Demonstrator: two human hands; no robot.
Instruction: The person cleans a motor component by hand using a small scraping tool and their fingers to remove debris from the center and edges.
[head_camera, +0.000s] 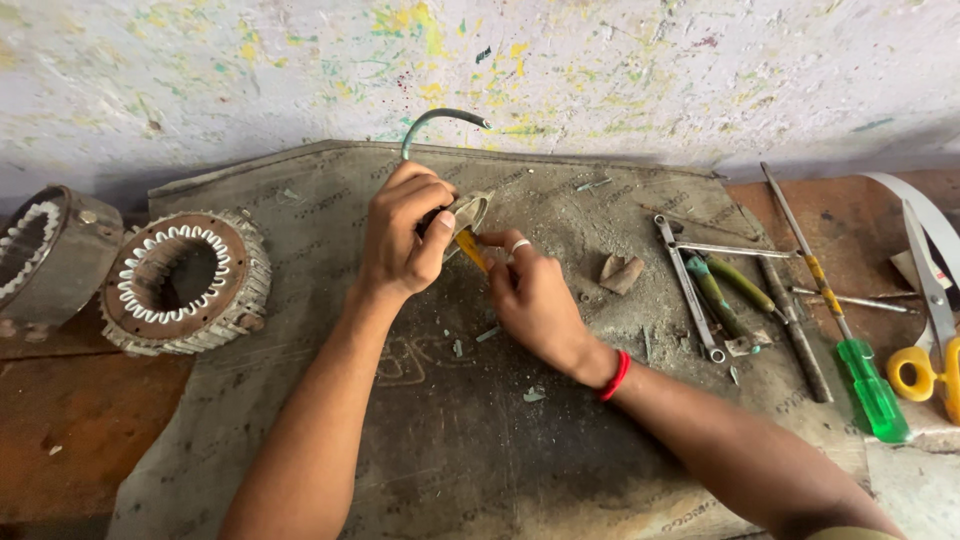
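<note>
My left hand (402, 240) grips a small metal part (468, 212) from which a curved grey-green cable (432, 122) rises toward the wall. My right hand (532, 298), with a ring on one finger and a red band at the wrist, pinches a short yellow-handled tool (471, 250) whose tip rests against the metal part. Both hands hover over a dirty grey mat (450, 440) on the bench.
Two motor stators with white windings (183, 282) (45, 255) lie at the left. At the right are spanners (688, 285), green-handled pliers (722, 295), a green-handled screwdriver (848, 345), yellow-handled scissors (932, 330) and a small brown scrap (621, 272). A paint-spattered wall stands behind.
</note>
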